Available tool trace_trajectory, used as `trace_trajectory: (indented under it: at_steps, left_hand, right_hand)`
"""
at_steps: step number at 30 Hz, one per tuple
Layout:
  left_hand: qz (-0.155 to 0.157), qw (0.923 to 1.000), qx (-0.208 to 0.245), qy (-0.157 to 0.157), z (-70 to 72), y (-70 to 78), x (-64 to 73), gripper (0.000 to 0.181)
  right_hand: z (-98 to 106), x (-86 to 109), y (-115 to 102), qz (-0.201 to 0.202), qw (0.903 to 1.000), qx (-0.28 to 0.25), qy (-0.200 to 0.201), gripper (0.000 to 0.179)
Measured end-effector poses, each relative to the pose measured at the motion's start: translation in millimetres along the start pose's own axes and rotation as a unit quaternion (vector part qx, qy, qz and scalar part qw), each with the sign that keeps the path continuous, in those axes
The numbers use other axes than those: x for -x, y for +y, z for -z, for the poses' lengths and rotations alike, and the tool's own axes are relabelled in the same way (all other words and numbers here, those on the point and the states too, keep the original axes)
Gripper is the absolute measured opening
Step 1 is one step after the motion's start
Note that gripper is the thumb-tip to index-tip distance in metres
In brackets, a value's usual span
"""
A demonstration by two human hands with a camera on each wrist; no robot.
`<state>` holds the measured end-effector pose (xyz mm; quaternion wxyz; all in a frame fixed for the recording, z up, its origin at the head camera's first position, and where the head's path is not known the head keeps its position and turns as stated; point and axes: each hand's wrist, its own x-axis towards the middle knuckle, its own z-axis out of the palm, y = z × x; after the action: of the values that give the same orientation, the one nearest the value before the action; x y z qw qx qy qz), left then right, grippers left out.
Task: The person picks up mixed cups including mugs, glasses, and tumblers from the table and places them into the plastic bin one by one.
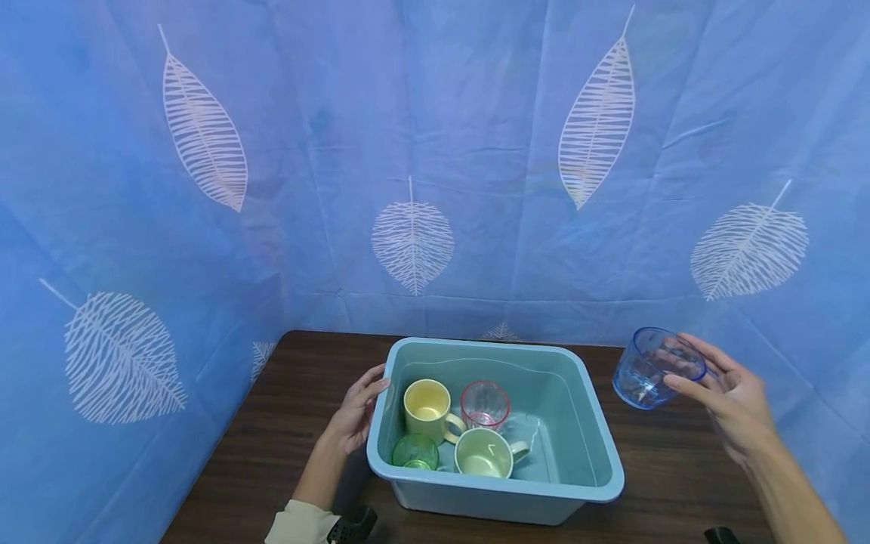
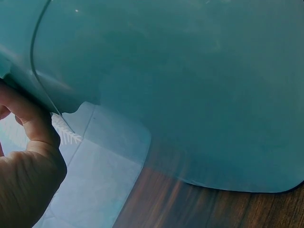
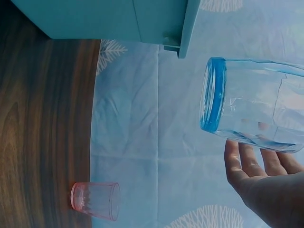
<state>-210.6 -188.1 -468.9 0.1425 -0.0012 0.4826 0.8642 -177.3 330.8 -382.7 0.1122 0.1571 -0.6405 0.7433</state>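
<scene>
My right hand [image 1: 737, 408] holds a clear blue glass [image 1: 646, 378] up beside the basin, with fingers and thumb about its side. In the right wrist view the same glass [image 3: 256, 102] appears sideways above the fingers [image 3: 251, 159]. On the other side, my left hand [image 1: 356, 412] grips the left rim of a teal plastic basin [image 1: 499, 487]. Inside the basin stand a yellow mug [image 1: 423, 412], a red-rimmed clear glass [image 1: 485, 404], a green glass [image 1: 413, 452] and a pale green mug [image 1: 479, 453]. The left wrist view shows mostly the basin's outer wall [image 2: 190, 95].
Beneath everything is a dark wooden table [image 1: 272, 423]. A pink glass [image 3: 97, 200] stands on it to the right of the basin, seen in the right wrist view. Behind the table hangs a blue curtain [image 1: 476, 151] with white leaf prints.
</scene>
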Motion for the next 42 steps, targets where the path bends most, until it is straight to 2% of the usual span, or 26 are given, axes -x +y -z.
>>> trace_trajectory:
  at_steps: [7, 14, 19, 28, 37, 42]
  left_hand:
    - [-0.010, 0.9999, -0.011, 0.008, -1.0, -0.9, 0.6, 0.042]
    - [-0.009, 0.9999, -0.008, 0.005, -1.7, -0.1, 0.9, 0.040]
    - [-0.010, 0.9999, -0.001, 0.006, -2.0, 0.7, 0.7, 0.041]
    - [-0.005, 0.9999, 0.009, 0.010, -1.6, -0.4, 1.3, 0.038]
    - [0.004, 0.9999, 0.010, 0.011, -0.6, 0.0, 0.3, 0.037]
    - [0.007, 0.9998, 0.011, 0.013, -0.7, 0.0, 0.2, 0.038]
  right_hand:
    - [-4.4, 0.5, -1.8, 0.012, 0.9999, 0.001, -0.007, 0.061]
    - [-8.9, 0.9, -2.7, 0.041, 0.9964, -0.055, -0.051, 0.064]
    - [-14.1, 1.5, -4.6, 0.058, 0.9945, -0.052, -0.070, 0.065]
    - [-20.6, 3.3, -5.2, 0.064, 0.9905, -0.069, -0.099, 0.069]
    - [-26.9, 4.1, -5.2, 0.079, 0.9880, -0.078, -0.108, 0.071]
    - [-28.6, 4.8, -6.7, 0.074, 0.9884, -0.072, -0.112, 0.070]
